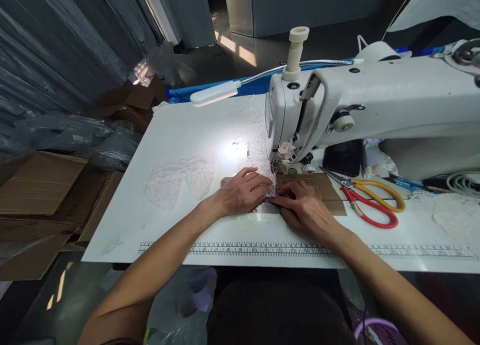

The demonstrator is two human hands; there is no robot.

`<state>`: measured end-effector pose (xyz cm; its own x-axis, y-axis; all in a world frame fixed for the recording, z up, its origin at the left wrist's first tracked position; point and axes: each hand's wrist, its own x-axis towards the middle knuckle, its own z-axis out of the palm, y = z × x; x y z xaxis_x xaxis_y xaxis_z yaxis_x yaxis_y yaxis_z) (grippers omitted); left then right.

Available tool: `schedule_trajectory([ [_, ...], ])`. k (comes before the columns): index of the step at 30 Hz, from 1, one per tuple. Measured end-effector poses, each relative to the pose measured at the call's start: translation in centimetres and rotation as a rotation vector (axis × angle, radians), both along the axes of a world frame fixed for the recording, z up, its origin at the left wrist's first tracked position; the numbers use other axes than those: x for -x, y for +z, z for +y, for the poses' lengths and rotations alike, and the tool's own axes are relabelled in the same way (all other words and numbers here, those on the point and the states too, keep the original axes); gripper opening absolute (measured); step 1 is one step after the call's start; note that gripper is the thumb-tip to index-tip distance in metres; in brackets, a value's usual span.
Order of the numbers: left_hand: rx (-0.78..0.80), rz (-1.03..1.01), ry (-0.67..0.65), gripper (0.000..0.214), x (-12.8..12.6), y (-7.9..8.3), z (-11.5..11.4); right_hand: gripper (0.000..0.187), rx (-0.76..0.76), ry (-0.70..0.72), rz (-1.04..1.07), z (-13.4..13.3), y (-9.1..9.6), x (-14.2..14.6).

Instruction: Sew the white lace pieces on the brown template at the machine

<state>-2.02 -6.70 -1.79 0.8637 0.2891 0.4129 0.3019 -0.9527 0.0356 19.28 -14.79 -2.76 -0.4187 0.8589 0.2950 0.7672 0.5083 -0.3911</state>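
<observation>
White sewing mach. (390,102) stood on a white tabletop (120,225); all else is placed re that mach. Strip of white lace (258,142) ran along its L side, down to the near side of the needle area, where both hands met it. L hand (245,191) lay palm down nr the needle, on the lace, fingers outstretched & a bit apart. R hand (305,207) was just in front of the mach. head, fingers bent over a brown piece (330,187), index tip at the lace; couldn't tell if it pinched anything.

Two scalloped lace pcs (165,185) lay flat, well L of mach. Scissors (348,183) w/ red & yellow handles lay in front of mach. arm, R of the R hand; dark flat object (343,157) sat under the arm. Lit lamp (215,93) on a bendy neck hung L of mach. Printed ruler (240,249) ran along the table's near edge, in front of mach. Cardboard boxes (41,180) stood far L of mach.
</observation>
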Motion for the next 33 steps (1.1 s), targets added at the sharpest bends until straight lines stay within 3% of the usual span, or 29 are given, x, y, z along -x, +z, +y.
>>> schedule_trajectory([
  [6,-0.044,0.070,-0.053,0.023,0.0,0.4,0.1,0.031,0.020,-0.009,0.012,0.0,0.3,-0.2],
  [10,0.029,0.007,-0.016,0.018,0.0,0.0,-0.1,0.034,0.149,0.114,0.094,1.9,1.7,-1.6],
  [14,0.073,-0.056,-0.005,0.016,0.1,-0.2,-0.2,0.034,0.201,-0.054,0.079,4.4,2.1,-2.8],
  [17,0.042,-0.081,-0.026,0.013,0.1,-0.3,-0.1,0.036,0.151,-0.132,0.096,4.6,1.2,-2.6],
  [22,-0.012,-0.074,-0.048,0.013,0.2,-0.5,0.1,0.037,0.022,-0.015,0.050,3.7,-0.2,-2.2],
  [33,0.002,-0.060,-0.060,0.014,0.1,-0.2,0.0,0.033,-0.001,-0.021,0.002,3.7,-0.3,-2.2],
])
